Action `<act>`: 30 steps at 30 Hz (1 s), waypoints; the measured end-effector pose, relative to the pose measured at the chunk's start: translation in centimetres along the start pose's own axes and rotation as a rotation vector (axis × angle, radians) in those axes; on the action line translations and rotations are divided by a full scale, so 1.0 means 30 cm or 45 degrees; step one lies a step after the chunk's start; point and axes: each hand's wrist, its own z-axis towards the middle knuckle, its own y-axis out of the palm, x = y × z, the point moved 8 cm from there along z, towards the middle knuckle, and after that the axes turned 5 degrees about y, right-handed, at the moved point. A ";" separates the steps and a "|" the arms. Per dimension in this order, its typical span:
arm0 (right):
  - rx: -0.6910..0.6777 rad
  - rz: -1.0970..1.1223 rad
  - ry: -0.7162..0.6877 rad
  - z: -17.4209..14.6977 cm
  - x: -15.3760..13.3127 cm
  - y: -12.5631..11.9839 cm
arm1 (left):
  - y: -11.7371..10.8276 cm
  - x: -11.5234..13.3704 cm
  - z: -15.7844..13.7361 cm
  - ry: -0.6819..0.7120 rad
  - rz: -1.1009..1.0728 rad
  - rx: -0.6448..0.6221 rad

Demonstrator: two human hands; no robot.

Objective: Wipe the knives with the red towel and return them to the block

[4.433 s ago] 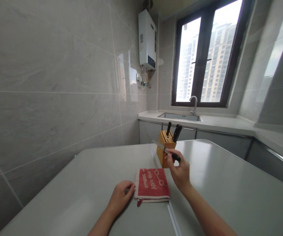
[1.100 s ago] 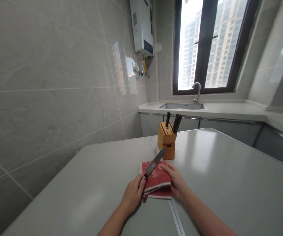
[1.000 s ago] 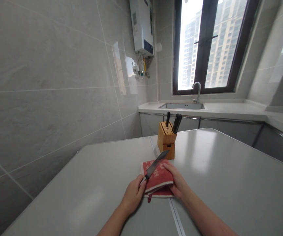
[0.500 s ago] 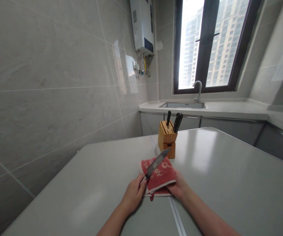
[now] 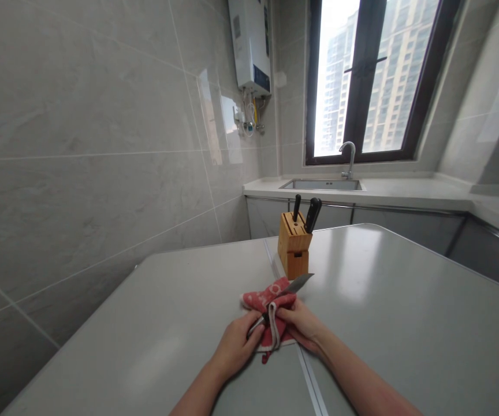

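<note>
My left hand (image 5: 239, 342) is closed round the handle of a kitchen knife (image 5: 300, 282), whose blade points away to the right. A red towel (image 5: 260, 300) with pale lettering and a white edge is folded over the blade, hiding its middle; the tip sticks out beyond the cloth. Gripping the towel from the right side is my right hand (image 5: 304, 325), with thumb and fingers pressed on the fold over the blade. Just beyond the knife tip stands a wooden knife block (image 5: 293, 242) holding several black-handled tools.
The white table (image 5: 180, 312) has a metal seam (image 5: 310, 378) running through its middle. Behind it is a counter with a sink (image 5: 323, 185) and a faucet (image 5: 352, 159) under a window. A water heater (image 5: 252, 52) hangs on the wall.
My right hand has folded the towel over the blade and now pinches it there, where before the blade lay on top of the cloth. The knife has turned slightly flatter, its tip moving right.
</note>
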 end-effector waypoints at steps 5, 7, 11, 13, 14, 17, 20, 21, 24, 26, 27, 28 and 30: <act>0.093 -0.207 0.037 0.005 0.020 -0.025 | -0.004 0.023 0.000 -0.003 -0.040 -0.018; 0.109 -0.213 0.038 0.006 0.024 -0.028 | -0.003 0.027 0.001 -0.004 -0.054 -0.023; 0.133 -0.206 0.017 0.006 0.023 -0.028 | 0.001 0.022 0.004 -0.015 -0.052 -0.025; 0.127 -0.210 0.010 0.005 0.021 -0.024 | 0.003 0.019 0.003 -0.015 -0.047 -0.030; 0.121 -0.209 0.010 0.005 0.021 -0.022 | 0.003 0.018 0.002 -0.014 -0.046 -0.031; 0.113 -0.200 0.001 0.004 0.020 -0.019 | 0.001 0.018 0.002 -0.005 -0.038 -0.028; 0.110 -0.188 0.001 0.003 0.022 -0.017 | -0.001 0.020 0.003 0.003 -0.034 -0.024; 0.112 -0.178 -0.009 0.002 0.020 -0.017 | -0.002 0.021 0.004 0.005 -0.036 -0.022; 0.122 -0.141 -0.051 0.001 0.012 -0.019 | -0.003 0.025 0.004 0.009 -0.047 -0.015; 0.126 -0.128 -0.052 0.003 0.015 -0.023 | -0.004 0.026 0.004 0.013 -0.050 -0.008; 0.133 -0.123 -0.044 0.004 0.018 -0.026 | -0.004 0.026 0.004 0.012 -0.049 -0.008; 0.146 -0.115 -0.037 0.006 0.022 -0.031 | -0.004 0.024 0.003 0.008 -0.044 -0.008; 0.179 -0.090 -0.045 0.009 0.025 -0.042 | -0.002 0.018 0.002 0.001 -0.029 -0.009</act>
